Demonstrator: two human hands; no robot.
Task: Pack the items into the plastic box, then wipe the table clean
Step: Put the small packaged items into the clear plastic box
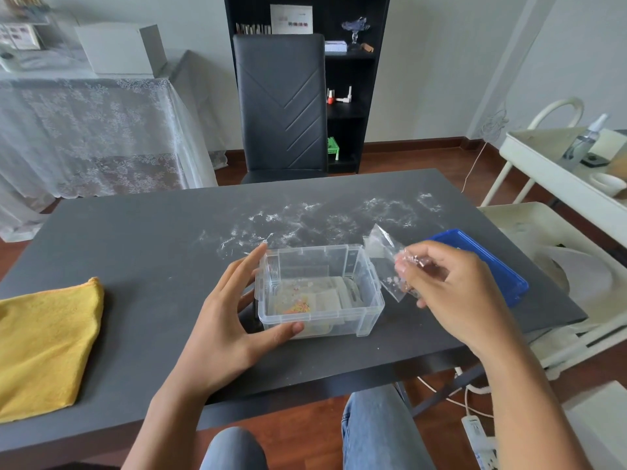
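One clear plastic box (320, 290) sits on the dark matte worktop (142, 245), rectangular, thin-walled and see-through, with a few flat packets lying on its bottom, one printed in orange and yellow; their exact number cannot be told. The left hand (227, 320) holds the box by its left end, thumb pressed to the near wall and the straight fingers (246, 266) laid along the far left corner. Just right of the box, the right hand (448, 286) pinches one small, crinkly clear bag (386, 262) between curled fingers, the bag tilted and raised beside the box's right wall, with tiny bits inside it. Behind those fingers lies one flat blue lid (495, 262), glossy with rounded corners, at the worktop's right edge. Far to the left of the left hand lies one yellow cloth (47, 344), soft, nappy and folded. Beyond both hands, white powdery smears (325, 218) streak the worktop.
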